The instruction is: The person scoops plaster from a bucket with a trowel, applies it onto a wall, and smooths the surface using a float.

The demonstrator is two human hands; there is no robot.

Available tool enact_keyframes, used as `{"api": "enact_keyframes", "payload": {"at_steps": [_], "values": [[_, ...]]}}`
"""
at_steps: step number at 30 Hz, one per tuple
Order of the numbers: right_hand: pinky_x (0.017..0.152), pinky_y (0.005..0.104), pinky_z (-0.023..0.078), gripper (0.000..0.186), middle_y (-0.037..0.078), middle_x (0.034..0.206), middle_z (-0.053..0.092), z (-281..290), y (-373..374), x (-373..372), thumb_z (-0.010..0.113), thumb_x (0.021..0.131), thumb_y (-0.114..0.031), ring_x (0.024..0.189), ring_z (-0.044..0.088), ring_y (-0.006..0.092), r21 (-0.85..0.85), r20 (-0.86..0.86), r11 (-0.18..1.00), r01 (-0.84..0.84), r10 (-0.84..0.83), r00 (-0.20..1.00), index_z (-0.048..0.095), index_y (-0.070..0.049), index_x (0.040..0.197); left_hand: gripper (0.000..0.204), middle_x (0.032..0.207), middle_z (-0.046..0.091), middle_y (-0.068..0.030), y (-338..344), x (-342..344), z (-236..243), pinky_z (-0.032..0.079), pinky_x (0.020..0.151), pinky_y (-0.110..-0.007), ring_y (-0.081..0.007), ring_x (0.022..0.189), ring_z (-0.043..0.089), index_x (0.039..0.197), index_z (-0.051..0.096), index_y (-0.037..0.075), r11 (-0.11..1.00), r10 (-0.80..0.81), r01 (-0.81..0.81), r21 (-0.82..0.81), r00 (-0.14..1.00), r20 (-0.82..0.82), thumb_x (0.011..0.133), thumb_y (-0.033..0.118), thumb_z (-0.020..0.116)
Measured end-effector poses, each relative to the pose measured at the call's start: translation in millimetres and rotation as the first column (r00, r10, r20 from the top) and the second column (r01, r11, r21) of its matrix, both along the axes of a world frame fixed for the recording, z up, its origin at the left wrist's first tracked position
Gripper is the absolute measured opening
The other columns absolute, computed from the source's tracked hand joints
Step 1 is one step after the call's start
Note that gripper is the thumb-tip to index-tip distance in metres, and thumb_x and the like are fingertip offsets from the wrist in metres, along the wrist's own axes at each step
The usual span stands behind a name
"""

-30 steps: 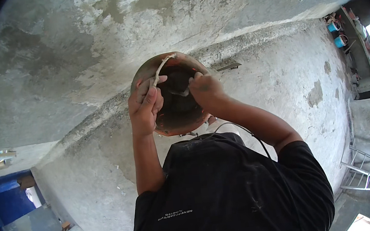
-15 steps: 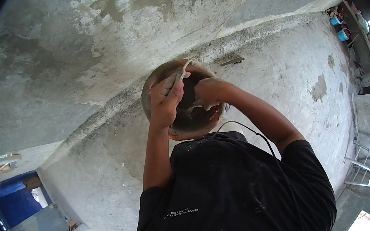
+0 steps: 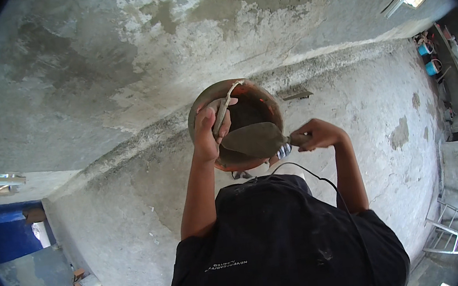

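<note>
My left hand (image 3: 210, 125) is closed around a pale, crusted bent tool (image 3: 230, 95) at the left side of a round, mortar-stained orange bucket (image 3: 197, 98). Whatever else that tool has is hard to make out. My right hand (image 3: 314, 135) grips the handle of a trowel (image 3: 254, 140), whose broad grey blade lies level across the lower part of the bucket's opening. The inside of the bucket is dark, partly hidden by the blade and my left hand.
A patchy plastered wall (image 3: 162, 54) runs behind the bucket; a flat strip (image 3: 297, 95) lies at its foot. Blue buckets (image 3: 433, 67) and a shelf stand far right, a metal ladder (image 3: 451, 230) lower right, boxes (image 3: 87, 283) lower left, near a blue doorway (image 3: 10, 233).
My right hand has come out of the bucket toward the right, and the trowel blade now shows. My left hand and the bucket sit a little lower and further right in view.
</note>
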State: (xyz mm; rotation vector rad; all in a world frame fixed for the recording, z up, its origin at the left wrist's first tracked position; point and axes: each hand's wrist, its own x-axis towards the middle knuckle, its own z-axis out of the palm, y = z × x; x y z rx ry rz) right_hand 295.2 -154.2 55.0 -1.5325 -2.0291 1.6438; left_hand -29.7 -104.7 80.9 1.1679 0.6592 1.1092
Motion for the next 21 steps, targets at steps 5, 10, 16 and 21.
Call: {"api": "enact_keyframes", "payload": {"at_steps": [5, 10, 16, 21], "values": [[0.058, 0.0248, 0.051, 0.048, 0.003, 0.081, 0.069, 0, -37, 15, 0.082, 0.072, -0.014, 0.065, 0.060, 0.0081, -0.068, -0.159, 0.964, 0.257, -0.265, 0.951, 0.067, 0.000, 0.116, 0.084, 0.055, 0.035, 0.0044, 4, -3, 11, 0.021, 0.044, -0.021, -0.0047, 0.043, 0.025, 0.121, 0.051, -0.012, 1.000, -0.019, 0.019, -0.006, 0.999, 0.044, 0.094, 0.064, 0.028], [0.055, 0.0235, 0.050, 0.052, 0.004, 0.080, 0.067, -16, -47, 23, 0.082, 0.072, -0.014, 0.065, 0.059, 0.0076, -0.092, -0.336, 0.951, 0.295, -0.308, 0.890, 0.065, 0.004, 0.118, 0.090, 0.055, 0.036, 0.0036, 3, -3, 26, 0.021, 0.042, -0.021, -0.0049, 0.043, 0.026, 0.122, 0.050, -0.012, 0.998, -0.039, 0.039, 0.043, 0.999, -0.011, 0.092, 0.069, 0.026], [0.053, 0.0221, 0.048, 0.044, 0.001, 0.077, 0.065, -10, -45, 19, 0.081, 0.074, -0.014, 0.062, 0.058, 0.0066, -0.088, -0.359, 0.939, 0.332, -0.341, 0.869, 0.067, 0.004, 0.112, 0.098, 0.055, 0.036, 0.0032, 1, -3, 41, 0.021, 0.041, -0.021, -0.0050, 0.042, 0.024, 0.121, 0.051, -0.013, 0.999, 0.011, -0.014, 0.035, 0.996, 0.089, 0.089, 0.075, 0.023], [0.052, 0.0228, 0.046, 0.041, 0.001, 0.071, 0.063, 6, -40, 11, 0.079, 0.074, -0.011, 0.060, 0.057, 0.0066, -0.047, -0.368, 0.951, 0.305, -0.300, 0.880, 0.067, 0.004, 0.110, 0.107, 0.054, 0.034, 0.0030, -4, -6, 46, 0.020, 0.042, -0.021, -0.0054, 0.042, 0.024, 0.121, 0.050, -0.015, 0.998, 0.063, -0.066, 0.016, 0.984, 0.168, 0.084, 0.082, 0.023]]}}
